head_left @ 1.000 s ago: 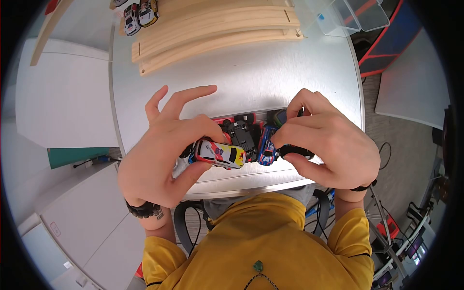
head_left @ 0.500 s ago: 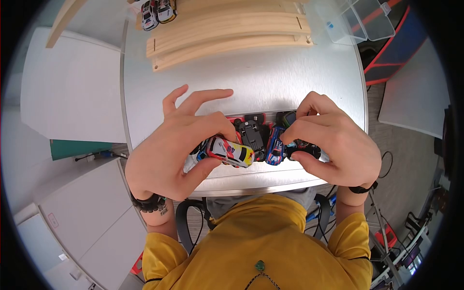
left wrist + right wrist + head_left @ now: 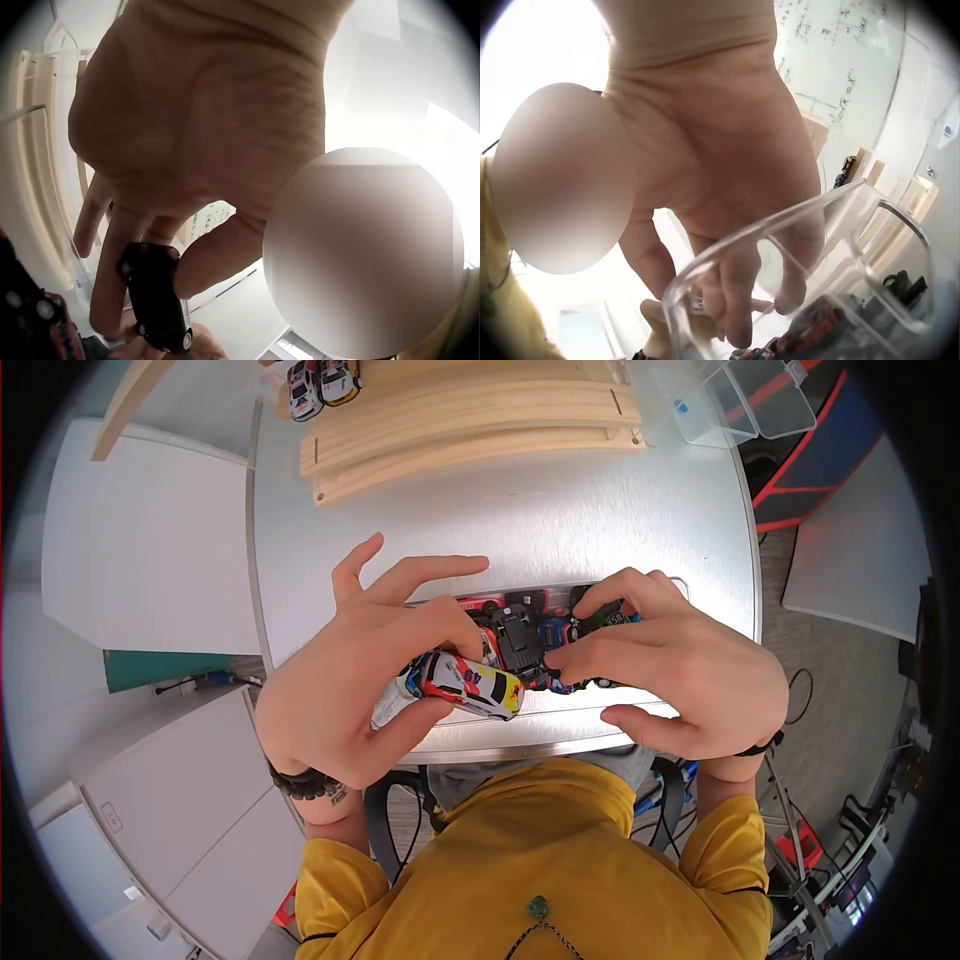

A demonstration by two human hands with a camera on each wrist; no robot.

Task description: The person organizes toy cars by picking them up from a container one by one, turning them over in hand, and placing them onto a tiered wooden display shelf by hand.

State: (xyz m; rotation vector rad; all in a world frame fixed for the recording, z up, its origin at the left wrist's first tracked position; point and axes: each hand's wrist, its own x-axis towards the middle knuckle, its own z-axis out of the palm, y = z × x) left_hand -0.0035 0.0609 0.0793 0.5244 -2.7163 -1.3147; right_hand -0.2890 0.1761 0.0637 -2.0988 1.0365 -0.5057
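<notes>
Pinched between thumb and fingers of the left hand (image 3: 335,670) is a white, red and yellow toy car (image 3: 475,685); the left wrist view shows its black underside (image 3: 157,296). Beside it, several toy cars lie in a clear box, whose rim (image 3: 765,225) crosses the right wrist view. Among them are an upturned black car (image 3: 517,638), a blue car (image 3: 555,632) and a dark green car (image 3: 605,618). Over the box, the right hand (image 3: 690,670) has its fingers among the cars, thumb apart from them. Its fingertips partly hide the blue car.
Farther back on the metal table (image 3: 430,510) is a wooden track-like structure (image 3: 470,422). Two toy cars (image 3: 305,392) sit at its left end. A clear plastic container (image 3: 715,420) stands at the back right. The table's near edge is close to the person's body.
The right thumb has moved away from the fingers, and those fingers have shifted left across the blue car. The green car shows more. The left hand keeps the white car, now tilted slightly differently.
</notes>
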